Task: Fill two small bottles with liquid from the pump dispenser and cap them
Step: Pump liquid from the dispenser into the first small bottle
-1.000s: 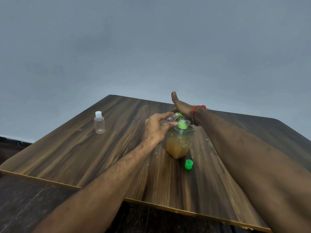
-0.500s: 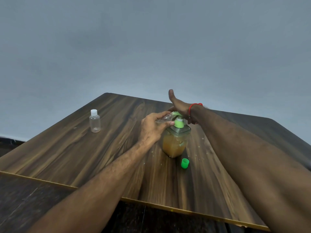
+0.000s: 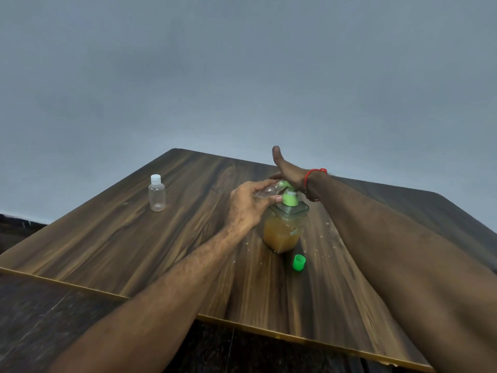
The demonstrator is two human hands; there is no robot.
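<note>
The pump dispenser [image 3: 283,232], a clear square jar with amber liquid and a green pump head, stands mid-table. My left hand [image 3: 246,207] holds a small clear bottle [image 3: 265,191] tilted on its side, its mouth at the green spout. My right hand [image 3: 289,173] lies flat on top of the pump head, thumb pointing up, a red thread at the wrist. A loose green cap [image 3: 298,262] lies on the table just in front of the dispenser. A second small clear bottle [image 3: 156,193] with a white cap stands upright at the left.
The wooden table [image 3: 134,243] has a gold-trimmed near edge. Small pale specks dot its top around the dispenser. A dark floor lies below at the left, and a plain grey wall rises behind.
Both hands stay at the pump with the bottle at the spout. The view has shifted slightly, and the dispenser and hands sit a little lower and left in it.
</note>
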